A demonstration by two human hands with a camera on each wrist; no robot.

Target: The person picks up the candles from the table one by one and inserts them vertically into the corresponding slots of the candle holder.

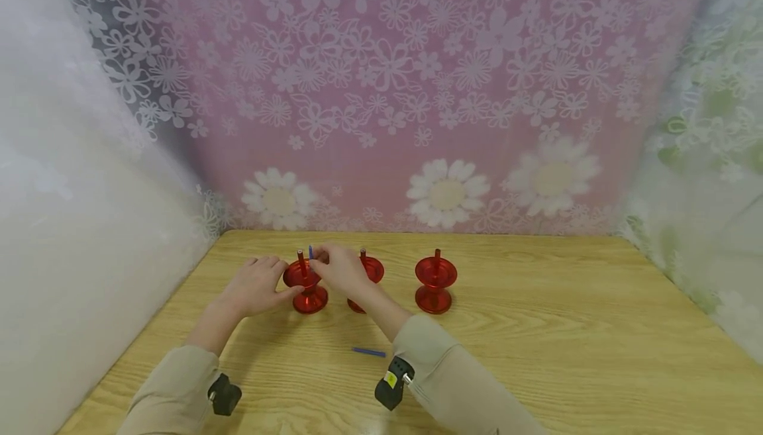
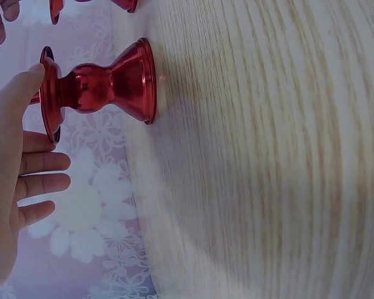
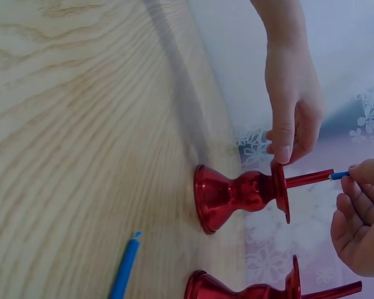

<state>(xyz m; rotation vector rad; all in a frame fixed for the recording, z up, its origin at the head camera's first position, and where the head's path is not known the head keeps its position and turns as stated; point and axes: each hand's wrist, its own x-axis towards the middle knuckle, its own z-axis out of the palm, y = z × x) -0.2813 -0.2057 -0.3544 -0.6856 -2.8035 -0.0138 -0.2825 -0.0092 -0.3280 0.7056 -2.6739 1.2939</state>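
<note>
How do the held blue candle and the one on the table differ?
The held candle is roughly upright, pinched in the right hand's grip; the loose candle lies on the table, untouched. The held candle is partly hidden; the head view shows the loose candle whole. Both are blue.

from my end of the feeds i count three red candlesticks, namely a left candlestick (image 1: pixel 310 300), a middle candlestick (image 1: pixel 374 269) and a right candlestick (image 1: pixel 434 299), with one upright tube (image 1: pixel 438 261) apiece, so three tubes. of blue candles i make it two: one loose candle (image 1: pixel 369 352) and one pinched candle (image 1: pixel 310 251). i get two hands, a left hand (image 1: pixel 256 287) and a right hand (image 1: pixel 342 269), two sleeves (image 1: pixel 175 382), two black wrist cameras (image 1: pixel 391 387), one table (image 1: pixel 536 329), and three big daisies (image 1: pixel 447 193) on one pink backdrop (image 1: pixel 381 91).
</note>
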